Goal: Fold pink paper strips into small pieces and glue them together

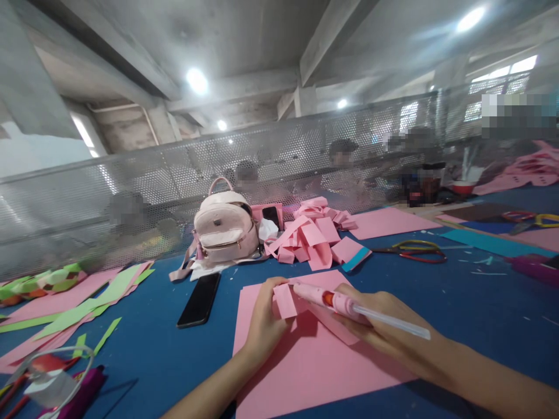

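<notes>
Pink paper fills the near middle of the tabletop (pixel 161 361), where a large sheet (pixel 297 375) lies flat under both hands. Above it the left hand (pixel 267 317) grasps a small folded piece (pixel 285 301), pinching it between thumb and fingers. The right hand (pixel 376 314) is wrapped around a pink glue gun (pixel 321 297), its nozzle pointing left, right at the upper edge of the piece; whether they touch I cannot tell. A clear glue stick (pixel 395 323) juts out of the gun's back end toward the right. Beneath the gun, another pink strip (pixel 336 326) slants down to the right; I cannot tell if it joins the held piece.

Left of the sheet lies a black phone (pixel 200 300), with a pale pink backpack (pixel 225 226) standing upright just beyond it. To the right of the backpack is a heap of cut pink strips (pixel 311 237), and right of that rest scissors (pixel 421 250) with yellow and red handles. Green strips (pixel 114 285) overlap pink paper on the far left, and a white charger (pixel 51 386) sits at the near left. Across the far side runs a perforated metal screen (pixel 283 148).
</notes>
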`<state>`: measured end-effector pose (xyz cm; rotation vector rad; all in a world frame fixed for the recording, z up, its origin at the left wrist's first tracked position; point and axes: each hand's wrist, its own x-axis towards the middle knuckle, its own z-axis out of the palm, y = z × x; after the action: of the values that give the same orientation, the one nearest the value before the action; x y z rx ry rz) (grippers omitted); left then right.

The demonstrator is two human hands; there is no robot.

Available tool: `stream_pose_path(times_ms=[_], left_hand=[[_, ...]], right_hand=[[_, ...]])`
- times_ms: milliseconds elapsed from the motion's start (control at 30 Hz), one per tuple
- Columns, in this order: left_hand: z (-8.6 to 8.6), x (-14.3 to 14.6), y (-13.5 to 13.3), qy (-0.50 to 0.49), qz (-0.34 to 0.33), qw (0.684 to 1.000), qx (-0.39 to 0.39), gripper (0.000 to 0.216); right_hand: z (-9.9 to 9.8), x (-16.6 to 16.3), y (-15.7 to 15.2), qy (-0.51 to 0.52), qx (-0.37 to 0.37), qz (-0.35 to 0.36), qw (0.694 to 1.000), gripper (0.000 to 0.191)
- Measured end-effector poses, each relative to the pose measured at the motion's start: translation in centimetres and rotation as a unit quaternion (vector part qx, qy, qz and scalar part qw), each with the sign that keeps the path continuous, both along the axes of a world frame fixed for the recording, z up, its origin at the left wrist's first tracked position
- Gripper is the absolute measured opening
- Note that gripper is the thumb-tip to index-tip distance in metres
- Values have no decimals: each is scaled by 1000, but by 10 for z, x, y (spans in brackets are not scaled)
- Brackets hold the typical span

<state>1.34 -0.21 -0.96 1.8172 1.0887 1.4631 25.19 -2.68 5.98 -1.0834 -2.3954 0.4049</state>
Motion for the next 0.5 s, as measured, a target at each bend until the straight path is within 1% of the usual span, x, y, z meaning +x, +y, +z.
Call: stream_pose_path(times_ms=[300, 500], left_hand=[[-1, 0, 1, 2, 4, 1000, 0, 51], [-1, 0, 1, 0, 6, 1000, -1, 49]], right_hand=[[3, -6, -4, 3, -26, -26, 999, 36], [5, -6, -5, 5, -50, -30, 998, 33]])
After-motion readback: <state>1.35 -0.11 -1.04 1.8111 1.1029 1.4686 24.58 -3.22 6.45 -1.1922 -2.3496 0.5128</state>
